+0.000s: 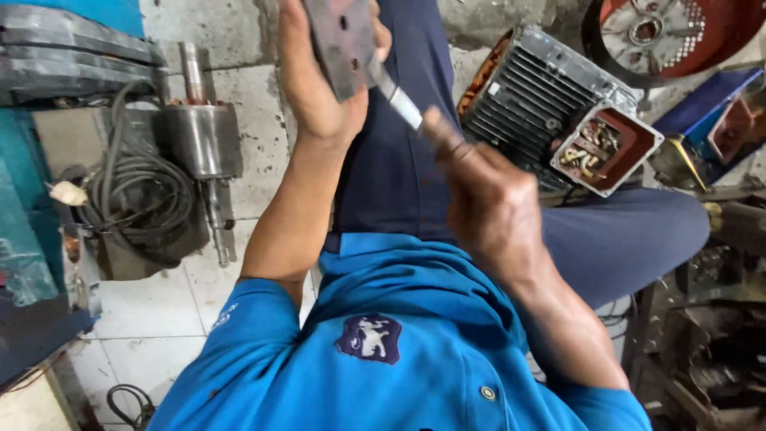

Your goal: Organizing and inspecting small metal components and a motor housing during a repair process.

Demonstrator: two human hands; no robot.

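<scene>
My left hand (315, 84) holds up a flat dark metal plate (343, 44) with small holes, at the top middle of the head view. My right hand (491, 203) grips the brown handle of a tool whose shiny metal shaft (396, 97) runs up and left to touch the plate's lower edge. Both hands work above my lap, over dark blue trousers and a blue shirt.
An electric motor (535, 96) with a ribbed grey housing and an open terminal box (602, 148) lies at the right. A steel rotor with its shaft (201, 136) and coiled black cable (140, 191) lie on the tiled floor at the left. A red fan cover (666, 36) sits top right.
</scene>
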